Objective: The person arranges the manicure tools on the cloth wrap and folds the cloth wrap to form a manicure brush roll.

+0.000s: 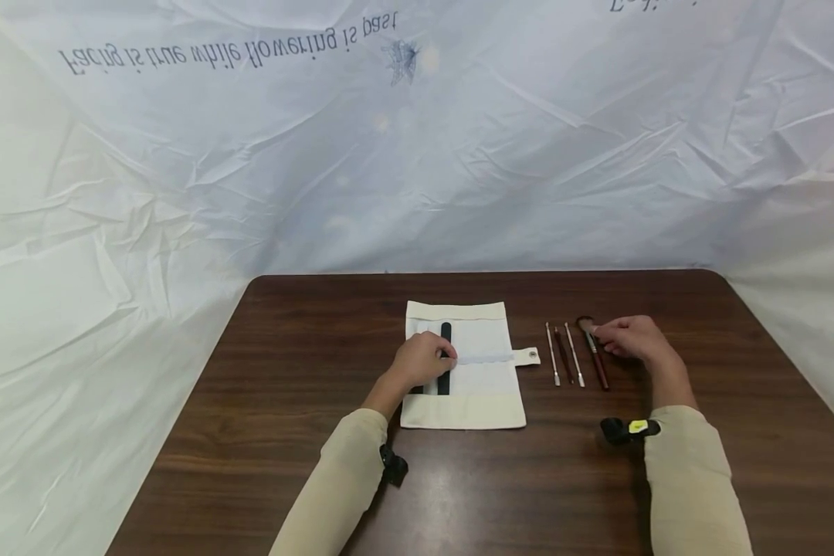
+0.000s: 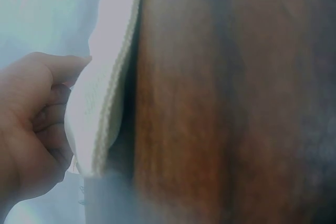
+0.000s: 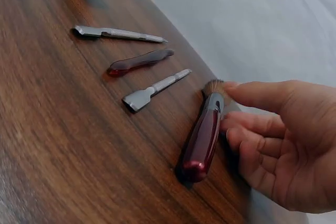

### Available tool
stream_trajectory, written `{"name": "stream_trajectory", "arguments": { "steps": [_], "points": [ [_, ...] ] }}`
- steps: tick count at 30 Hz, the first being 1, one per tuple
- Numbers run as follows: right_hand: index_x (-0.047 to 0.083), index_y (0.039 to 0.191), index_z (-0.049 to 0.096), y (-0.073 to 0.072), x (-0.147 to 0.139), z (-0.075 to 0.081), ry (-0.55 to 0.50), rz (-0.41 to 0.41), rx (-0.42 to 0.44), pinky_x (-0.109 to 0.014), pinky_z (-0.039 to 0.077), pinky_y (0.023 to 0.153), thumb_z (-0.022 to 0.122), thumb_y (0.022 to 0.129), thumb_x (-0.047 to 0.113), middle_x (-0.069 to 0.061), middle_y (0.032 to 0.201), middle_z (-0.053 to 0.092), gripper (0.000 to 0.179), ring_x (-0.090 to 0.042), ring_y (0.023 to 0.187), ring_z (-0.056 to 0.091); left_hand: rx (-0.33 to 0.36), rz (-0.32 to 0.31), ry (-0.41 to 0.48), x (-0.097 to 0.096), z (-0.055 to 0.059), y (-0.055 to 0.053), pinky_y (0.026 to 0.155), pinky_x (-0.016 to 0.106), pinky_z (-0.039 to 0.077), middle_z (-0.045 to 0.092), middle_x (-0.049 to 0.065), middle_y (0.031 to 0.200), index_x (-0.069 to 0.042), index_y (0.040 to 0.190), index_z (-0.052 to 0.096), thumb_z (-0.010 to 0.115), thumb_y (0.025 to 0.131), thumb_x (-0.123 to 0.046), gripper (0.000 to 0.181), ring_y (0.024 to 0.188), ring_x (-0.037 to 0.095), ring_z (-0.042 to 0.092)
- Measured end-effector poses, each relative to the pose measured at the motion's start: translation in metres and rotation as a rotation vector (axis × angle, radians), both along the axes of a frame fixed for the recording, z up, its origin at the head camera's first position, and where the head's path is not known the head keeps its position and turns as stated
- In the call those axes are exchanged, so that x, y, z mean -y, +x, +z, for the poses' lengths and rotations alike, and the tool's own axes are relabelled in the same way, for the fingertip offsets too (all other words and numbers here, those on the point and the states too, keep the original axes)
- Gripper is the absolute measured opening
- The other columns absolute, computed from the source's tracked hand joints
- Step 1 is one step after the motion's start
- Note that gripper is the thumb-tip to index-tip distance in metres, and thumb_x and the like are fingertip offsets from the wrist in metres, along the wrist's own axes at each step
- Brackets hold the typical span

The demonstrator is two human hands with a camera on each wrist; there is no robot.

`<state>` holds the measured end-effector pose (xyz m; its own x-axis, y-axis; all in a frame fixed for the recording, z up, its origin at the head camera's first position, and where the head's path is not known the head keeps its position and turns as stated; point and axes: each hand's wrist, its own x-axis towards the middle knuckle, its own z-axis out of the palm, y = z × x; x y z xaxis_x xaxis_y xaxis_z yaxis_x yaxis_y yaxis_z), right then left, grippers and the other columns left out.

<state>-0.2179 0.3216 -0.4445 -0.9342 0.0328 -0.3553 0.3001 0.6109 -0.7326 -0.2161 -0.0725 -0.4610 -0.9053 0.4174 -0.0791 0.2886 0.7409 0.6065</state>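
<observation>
A cream fabric roll pouch (image 1: 486,336) lies unfolded on the table. Over its left half is my left hand (image 1: 417,361), fingers bent, across a flat black strip-shaped tool (image 1: 446,332) in the pouch. In the left wrist view the pouch edge (image 2: 113,93) hides the fingertips of that hand (image 2: 31,124), so its grip is unclear. At the right, my right hand (image 1: 628,338) pinches a brush with a dark red handle (image 1: 601,372) near its bristles. The right wrist view shows thumb and fingers beside the bristles and metal collar of the brush (image 3: 202,140).
Left of the brush lie two slim metal tools (image 1: 552,355) (image 1: 574,355) with a dark red stick (image 1: 564,355) between them. A snap strap (image 1: 527,357) juts from the pouch toward them. White cloth (image 1: 424,177) hangs behind the brown table (image 1: 306,332).
</observation>
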Motion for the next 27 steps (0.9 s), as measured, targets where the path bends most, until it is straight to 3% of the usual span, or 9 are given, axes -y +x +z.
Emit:
{"name": "stream_trajectory", "arguments": {
  "steps": [4, 8, 21, 27],
  "points": [
    [-0.013, 0.123, 0.064, -0.001, 0.004, 0.004, 0.107, 0.036, 0.020, -0.026, 0.056, 0.070, 0.065, 0.097, 0.041, -0.001, 0.086, 0.071, 0.060, -0.007, 0.074, 0.064, 0.001, 0.004, 0.002, 0.000, 0.000, 0.000, 0.054, 0.022, 0.034, 0.046, -0.009, 0.053, -0.016, 0.098, 0.080, 0.071, 0.095, -0.019, 0.010, 0.052, 0.007, 0.040],
    [-0.011, 0.115, 0.068, -0.002, 0.007, 0.005, 0.159, 0.039, 0.030, -0.028, 0.055, 0.067, 0.067, 0.096, 0.040, 0.000, 0.080, 0.072, 0.054, -0.009, 0.071, 0.064, 0.005, 0.004, 0.003, -0.001, 0.000, 0.000, 0.054, 0.022, 0.034, 0.046, -0.009, 0.054, -0.016, 0.097, 0.080, 0.071, 0.095, -0.020, 0.010, 0.053, 0.007, 0.040],
    [-0.010, 0.111, 0.069, -0.003, 0.013, 0.003, 0.221, -0.001, 0.004, -0.028, 0.051, 0.062, 0.063, 0.096, 0.035, 0.003, 0.066, 0.066, 0.048, -0.010, 0.064, 0.061, 0.000, 0.016, 0.015, -0.001, 0.003, 0.002, 0.055, 0.022, 0.034, 0.047, -0.009, 0.054, -0.016, 0.095, 0.080, 0.071, 0.095, -0.019, 0.010, 0.054, 0.007, 0.042],
    [-0.010, 0.113, 0.067, 0.000, 0.012, 0.006, 0.186, 0.002, -0.002, -0.033, 0.055, 0.069, 0.059, 0.098, 0.036, -0.005, 0.081, 0.071, 0.049, -0.011, 0.071, 0.066, 0.000, 0.010, 0.019, 0.000, 0.001, 0.002, 0.054, 0.021, 0.035, 0.050, -0.009, 0.054, -0.015, 0.097, 0.080, 0.070, 0.096, -0.019, 0.011, 0.052, 0.007, 0.042]
  ]
}}
